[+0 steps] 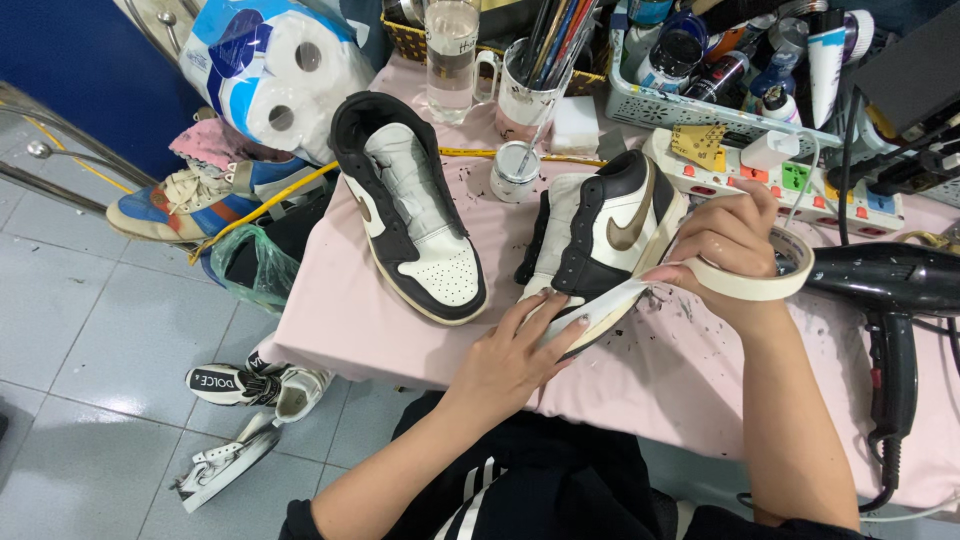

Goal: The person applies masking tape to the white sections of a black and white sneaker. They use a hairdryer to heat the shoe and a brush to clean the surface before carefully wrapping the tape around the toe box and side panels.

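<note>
On the tiled floor off the table's left edge lie a black-and-white shoe [235, 385] with loose parts and, further back, a blue-and-tan sneaker [185, 200]. A pack of toilet rolls [270, 70] leans at the table's far left corner.

The table, draped in a pink cloth [690, 370], carries a black-and-white high-top sneaker [410, 210] near its left edge, lying with its toe toward the near side. Behind it, along the far edge, stand a glass of water [451, 55], a mug of brushes [527, 95] and a small tin [515, 170].

The left hand [515, 350] reaches up from the near edge, fingers spread flat and pressing a strip of tape [605, 305] against the sole rim of a second black-and-white sneaker [600, 245], which lies on its side near the middle of the table, its brown side emblem showing. The right hand [725, 245], just right of that shoe, closes around a roll of masking tape [770, 275], the strip running taut from the roll to the left fingers. The two hands are near each other but apart.

Behind them a power strip [800, 180] and a basket of paint bottles [700, 75] sit along the far edge. A black hair dryer [890, 290] lies near the right edge.
</note>
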